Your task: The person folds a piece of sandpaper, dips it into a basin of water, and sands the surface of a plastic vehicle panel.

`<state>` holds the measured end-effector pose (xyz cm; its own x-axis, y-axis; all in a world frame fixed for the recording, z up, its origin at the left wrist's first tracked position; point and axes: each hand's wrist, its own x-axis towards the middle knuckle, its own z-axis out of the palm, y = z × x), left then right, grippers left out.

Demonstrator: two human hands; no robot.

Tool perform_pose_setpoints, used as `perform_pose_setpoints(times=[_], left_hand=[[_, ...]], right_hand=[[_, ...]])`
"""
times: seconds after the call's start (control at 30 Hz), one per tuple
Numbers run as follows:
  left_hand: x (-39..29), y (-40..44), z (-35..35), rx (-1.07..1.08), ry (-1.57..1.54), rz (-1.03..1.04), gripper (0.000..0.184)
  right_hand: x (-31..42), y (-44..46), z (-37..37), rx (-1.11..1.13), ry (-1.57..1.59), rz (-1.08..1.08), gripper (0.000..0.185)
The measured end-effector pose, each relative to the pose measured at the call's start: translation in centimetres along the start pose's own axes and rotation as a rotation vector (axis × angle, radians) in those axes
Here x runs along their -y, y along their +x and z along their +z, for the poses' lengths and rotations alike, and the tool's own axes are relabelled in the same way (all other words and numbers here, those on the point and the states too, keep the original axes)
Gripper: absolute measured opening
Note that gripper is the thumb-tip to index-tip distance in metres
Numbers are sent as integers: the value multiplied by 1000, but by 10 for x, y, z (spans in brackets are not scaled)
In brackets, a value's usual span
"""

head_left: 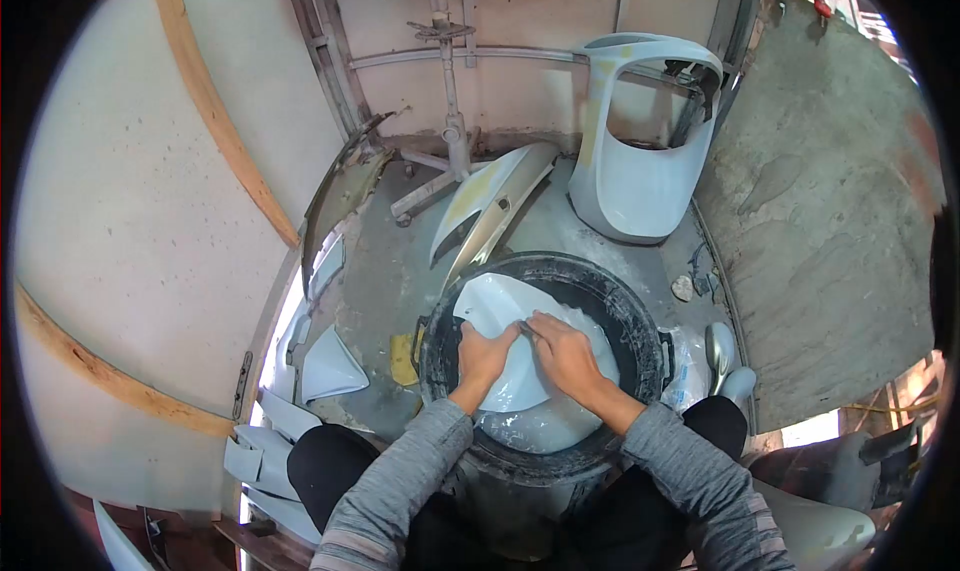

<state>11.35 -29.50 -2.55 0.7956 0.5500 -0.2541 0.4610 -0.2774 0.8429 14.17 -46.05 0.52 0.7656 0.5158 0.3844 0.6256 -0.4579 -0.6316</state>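
Pinching white panel [498,304] with left fingers [507,337], right fingers [545,327], grip unclear, black tub [644,321] beneath, stand [451,91] and shell [640,197] beyond

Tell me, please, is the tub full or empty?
Partly full. Inside the tub, cloudy water shows beside the white panel, and its surface lies below the rim.

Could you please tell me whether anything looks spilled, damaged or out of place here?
Nothing looks clearly spilled or broken. The dark tub is smeared with pale residue around its rim, and the curved panel beyond it has yellowish patches, so both look blotchy.
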Motion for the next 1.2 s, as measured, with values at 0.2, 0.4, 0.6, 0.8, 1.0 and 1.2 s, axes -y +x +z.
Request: perform_pose_setpoints(times=[0.2, 0.4, 0.6, 0.8, 1.0, 1.2], left_hand=[[-13, 7, -28, 161, -669, -82, 83], [-17, 1, -22, 124, -693, -295, 70], [-25, -1, -12, 134, -786, -330, 69], [-22, 11, -6, 118, -850, -273, 69], [-26, 9, -5, 56, -925, -319, 72], [-39, 2, -16, 92, -996, -330, 73]], right_hand=[[27, -21, -17, 41, -90, -178, 41], [3, -24, -27, -16, -224, -17, 40], [-12, -20, -36, -31, -223, -42, 37], [19, -37, -32, 53, -16, -213, 37], [35, -44, -24, 21, -68, -285, 35], [5, -19, -38, -83, -261, -135, 37]])
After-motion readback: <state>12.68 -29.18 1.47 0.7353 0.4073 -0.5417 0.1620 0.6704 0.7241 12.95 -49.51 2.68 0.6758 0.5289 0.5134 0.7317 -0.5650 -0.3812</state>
